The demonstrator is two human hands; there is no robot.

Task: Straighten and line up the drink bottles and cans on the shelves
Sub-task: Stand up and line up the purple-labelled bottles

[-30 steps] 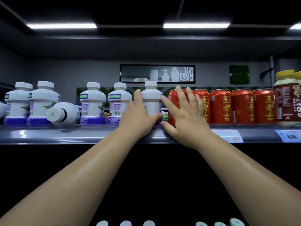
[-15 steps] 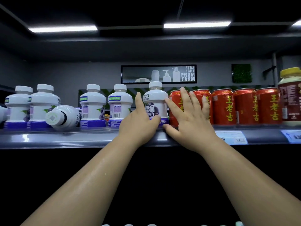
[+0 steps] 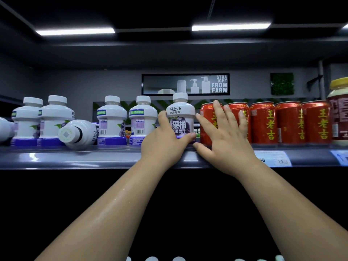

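My left hand (image 3: 163, 146) grips a white grape-juice bottle (image 3: 181, 117) that stands upright on the grey shelf (image 3: 75, 159), its front label facing me. My right hand (image 3: 224, 136) lies with straight fingers against the leftmost red can (image 3: 207, 117) beside that bottle. More red cans (image 3: 288, 123) stand in a row to the right. Left of the held bottle, white bottles (image 3: 112, 119) stand with their back labels toward me. One white bottle (image 3: 79, 133) lies on its side, cap toward me.
A yellow-capped jar (image 3: 339, 110) stands at the shelf's far right. Another white bottle (image 3: 4, 129) lies at the far left edge. Price tags (image 3: 273, 158) sit on the shelf's front lip. Bottle caps (image 3: 152, 259) of a lower shelf show at the bottom.
The bottle in my left hand has turned so its front label now faces me. My right hand stays on the red can. The camera has come closer to the shelf.
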